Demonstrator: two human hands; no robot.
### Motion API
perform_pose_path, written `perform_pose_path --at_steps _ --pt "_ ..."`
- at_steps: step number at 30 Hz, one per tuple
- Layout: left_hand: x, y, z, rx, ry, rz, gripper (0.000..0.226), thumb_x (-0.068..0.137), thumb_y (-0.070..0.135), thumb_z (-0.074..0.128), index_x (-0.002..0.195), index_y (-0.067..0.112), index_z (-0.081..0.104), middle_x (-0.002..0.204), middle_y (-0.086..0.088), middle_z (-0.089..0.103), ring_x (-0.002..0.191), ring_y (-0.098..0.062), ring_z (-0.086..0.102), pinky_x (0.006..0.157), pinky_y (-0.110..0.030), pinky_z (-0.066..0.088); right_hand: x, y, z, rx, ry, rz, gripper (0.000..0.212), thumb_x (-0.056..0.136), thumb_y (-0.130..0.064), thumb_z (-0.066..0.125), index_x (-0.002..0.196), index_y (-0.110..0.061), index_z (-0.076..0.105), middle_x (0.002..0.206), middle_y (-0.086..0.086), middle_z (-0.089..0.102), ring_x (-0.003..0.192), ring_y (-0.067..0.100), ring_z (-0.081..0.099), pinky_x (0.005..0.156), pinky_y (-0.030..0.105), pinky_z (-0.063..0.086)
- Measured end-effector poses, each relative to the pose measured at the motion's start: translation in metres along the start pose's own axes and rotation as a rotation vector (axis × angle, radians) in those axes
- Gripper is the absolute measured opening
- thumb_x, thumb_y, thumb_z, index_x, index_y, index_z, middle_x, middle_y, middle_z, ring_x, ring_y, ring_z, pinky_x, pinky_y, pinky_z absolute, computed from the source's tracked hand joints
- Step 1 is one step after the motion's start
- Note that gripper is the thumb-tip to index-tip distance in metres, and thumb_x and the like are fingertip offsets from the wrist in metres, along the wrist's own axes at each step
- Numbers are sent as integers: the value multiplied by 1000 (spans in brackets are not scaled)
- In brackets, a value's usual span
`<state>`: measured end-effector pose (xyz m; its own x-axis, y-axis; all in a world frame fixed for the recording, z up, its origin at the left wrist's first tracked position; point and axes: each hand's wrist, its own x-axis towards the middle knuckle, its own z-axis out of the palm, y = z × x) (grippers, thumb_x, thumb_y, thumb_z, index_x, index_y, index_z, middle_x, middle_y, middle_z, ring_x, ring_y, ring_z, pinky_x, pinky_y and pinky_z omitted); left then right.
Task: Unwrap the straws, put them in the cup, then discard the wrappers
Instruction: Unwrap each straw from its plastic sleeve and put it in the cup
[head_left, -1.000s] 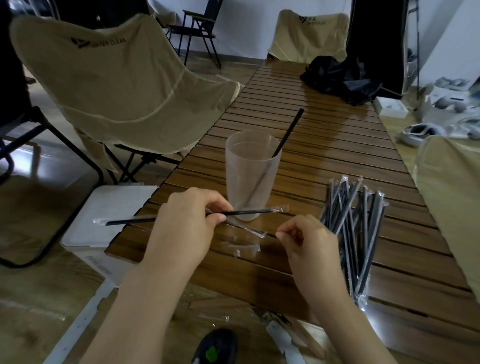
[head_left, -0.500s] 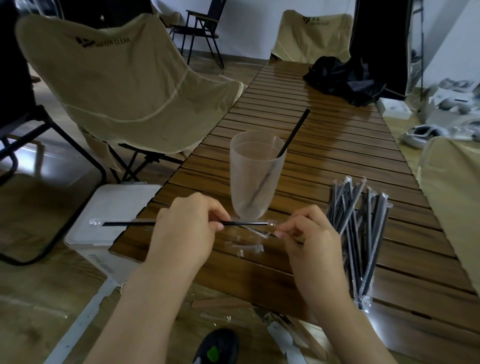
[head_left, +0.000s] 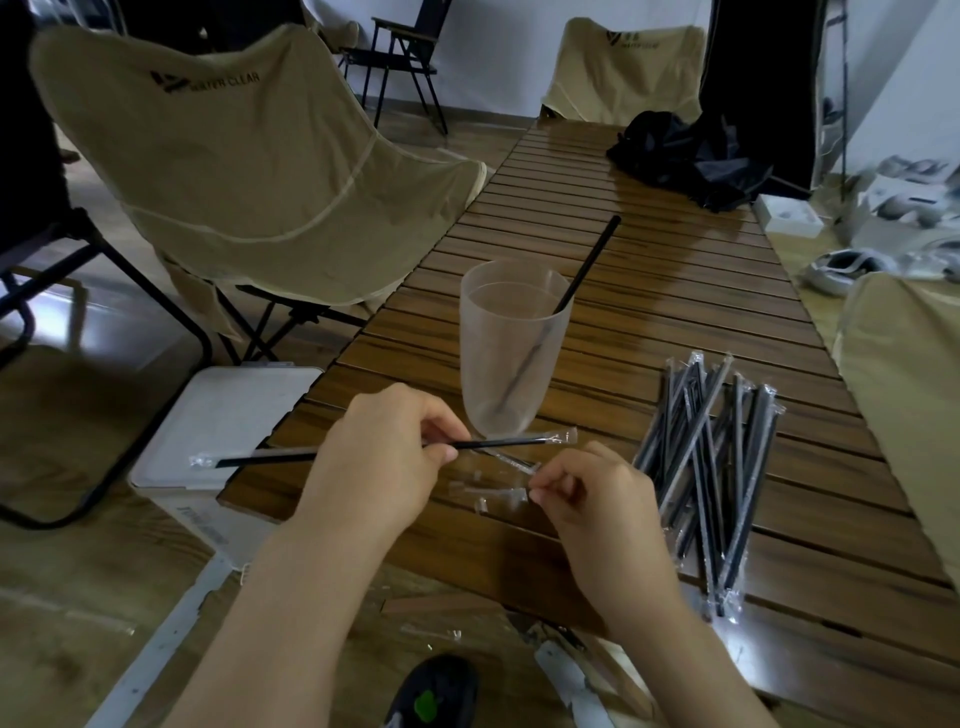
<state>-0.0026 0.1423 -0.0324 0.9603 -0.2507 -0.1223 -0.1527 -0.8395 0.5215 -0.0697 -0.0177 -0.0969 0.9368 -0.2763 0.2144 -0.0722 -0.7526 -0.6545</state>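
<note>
Left hand (head_left: 382, 462) pinches a still-wrapped black straw (head_left: 498, 442), held level just in front of the frosted cup (head_left: 511, 358). Right hand (head_left: 597, 499) has fingers curled; I read them as nipping a clear wrapper scrap (head_left: 511, 462), though film that thin is hard to see. Risk: wrapped straw's far end sits beside the cup base; a jerk while tearing could tip the cup and its one straw (head_left: 587, 267).

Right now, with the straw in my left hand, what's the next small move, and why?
Probably bring the right hand up to pinch the wrapper end and pull it off. The left hand holds the straw level, still wrapped at both tips, and the cup holds only one straw.
</note>
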Motion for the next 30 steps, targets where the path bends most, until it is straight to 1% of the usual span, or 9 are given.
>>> perform_pose_path --at_steps 6,8,12,14,16,19,22,26,30 --pt "2 1 -2 44 -57 -7 22 91 21 65 110 33 68 104 10 66 96 -6 60 93 -33 52 0 -1 0 28 44 27 26 76 -15 78 72 -29 57 80 -14 53 72 -2 52 61 14 45" --pt "4 3 -3 70 -84 -12 24 91 21 64 112 32 67 106 9 66 99 -6 59 94 -34 51 0 -2 -1 29 67 45 25 76 -20 78 81 -29 55 85 -15 52 76 -2 51 61 15 44" --pt "5 4 -3 88 -127 1 24 93 22 61 114 32 66 110 8 66 103 -8 59 97 -34 49 -1 -4 -3 1 69 41 43 76 -26 77 105 -31 45 100 -18 46 84 -2 49 63 16 44" --pt "4 3 -3 96 -97 52 23 93 23 60 112 34 67 110 10 67 103 -6 59 96 -31 49 -1 -5 -4 -55 47 -16 39 79 -25 74 111 -31 52 106 -17 45 82 -2 49 65 16 46" --pt "4 2 -4 117 -95 76 23 94 24 59 113 34 67 112 10 67 105 -7 58 97 -31 47 0 -3 -4 -87 47 -64 27 83 -22 71 108 -28 63 106 -14 49 82 0 52 68 18 49" --pt "5 -2 -3 193 -65 88 22 95 30 56 112 39 66 114 12 66 113 -10 55 103 -38 40 2 3 -5 -100 57 -103 11 86 -16 68 91 -26 71 91 -14 57 80 3 55 68 24 52" --pt "6 -12 -2 213 78 80 16 94 37 55 104 45 66 108 17 65 116 -13 51 97 -34 31 4 8 -6 -136 57 -85 12 87 -15 66 82 -24 71 84 -14 57 76 5 56 67 26 52" --pt "9 -22 -4 180 158 -15 15 94 38 56 100 45 66 107 17 63 120 -17 43 85 -29 22 6 13 -9 -152 94 -44 12 89 -14 63 81 -21 68 83 -12 56 72 5 55 62 28 52" --pt "9 -27 -3 145 274 -45 13 93 36 56 98 44 66 104 16 64 114 -14 48 88 -31 22 6 17 -8 -173 107 28 14 90 -13 61 80 -20 67 84 -10 55 72 7 55 62 31 53"
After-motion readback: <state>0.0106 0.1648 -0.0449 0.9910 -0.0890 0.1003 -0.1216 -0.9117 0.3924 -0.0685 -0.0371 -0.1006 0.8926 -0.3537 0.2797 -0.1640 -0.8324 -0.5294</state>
